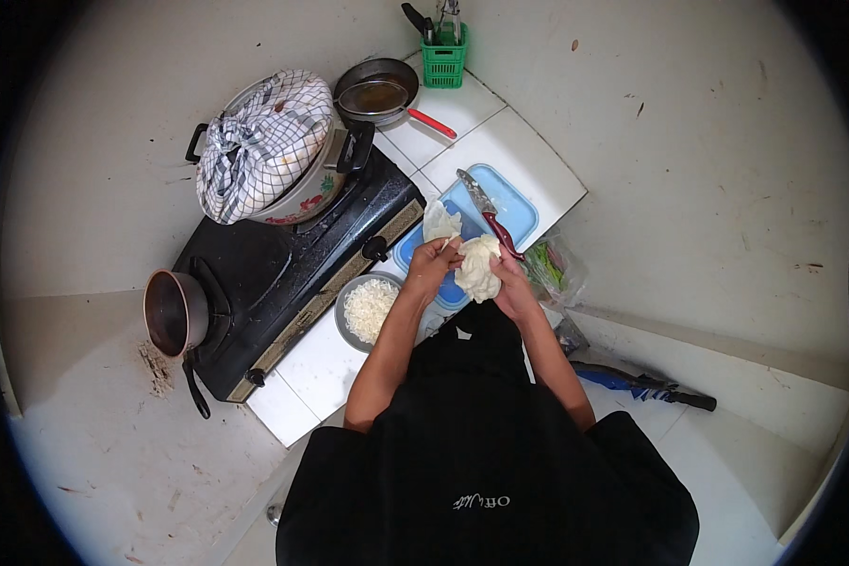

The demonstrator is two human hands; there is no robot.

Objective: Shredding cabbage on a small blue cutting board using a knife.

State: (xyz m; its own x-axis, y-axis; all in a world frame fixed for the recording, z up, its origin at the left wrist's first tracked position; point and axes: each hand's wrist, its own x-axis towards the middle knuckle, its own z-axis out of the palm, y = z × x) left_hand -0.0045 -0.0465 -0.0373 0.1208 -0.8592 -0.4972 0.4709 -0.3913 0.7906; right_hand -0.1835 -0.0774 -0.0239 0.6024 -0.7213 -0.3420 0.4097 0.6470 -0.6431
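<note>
My right hand [513, 281] grips a pale, crinkled cabbage piece [478, 269] from its right side. On the other side of it, my left hand [431, 263] pinches a thin whitish leaf [441, 221] between thumb and fingers, close against the cabbage. Both hands are above a blue plastic container [412, 249], which they partly hide. A knife [488, 212] with a dark red handle and a smeared blade lies across a light blue plastic lid or tray [516, 201]. By my left forearm sits a grey bowl [341, 318] of finely shredded white cabbage [369, 310].
To the left is a black gas stove [255, 247] carrying a large pot [311, 205] with a cloth-wrapped lid and a small saucepan [173, 315]. Farther back are a frying pan [410, 71], a red-handled strainer [375, 97] and a green utensil basket [444, 65]. A vegetable bag [555, 269] lies right.
</note>
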